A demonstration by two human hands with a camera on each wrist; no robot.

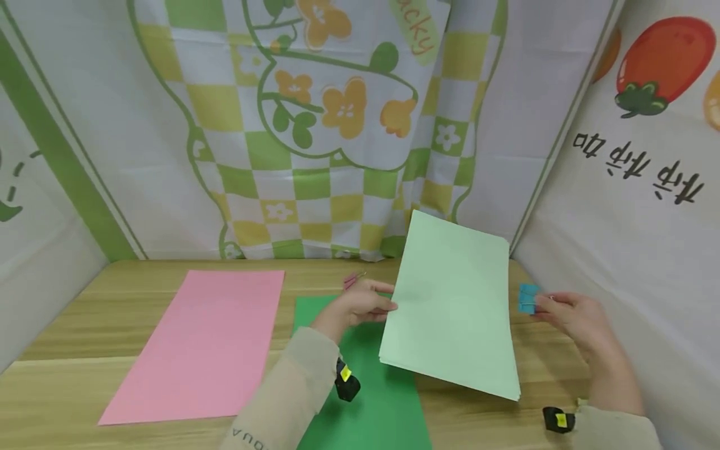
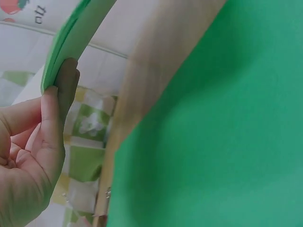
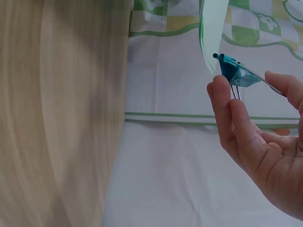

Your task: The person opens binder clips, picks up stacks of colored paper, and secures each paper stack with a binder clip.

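A stack of light green paper (image 1: 455,306) is held up above the table at a tilt. My left hand (image 1: 362,303) pinches its left edge between thumb and fingers, and the left wrist view shows several layered sheets (image 2: 71,42) there. To the right of the stack, apart from it, my right hand (image 1: 576,319) holds a blue binder clip (image 1: 527,299). In the right wrist view thumb and fingers grip the wire handles of the binder clip (image 3: 232,71), whose mouth points toward the paper's edge.
Dark green paper (image 1: 360,387) lies on the wooden table (image 1: 62,337) beneath my left arm. A pink sheet (image 1: 202,337) lies further left. Behind my left hand is a pink clip (image 1: 351,280). Printed curtains (image 1: 337,125) hang at the back and sides.
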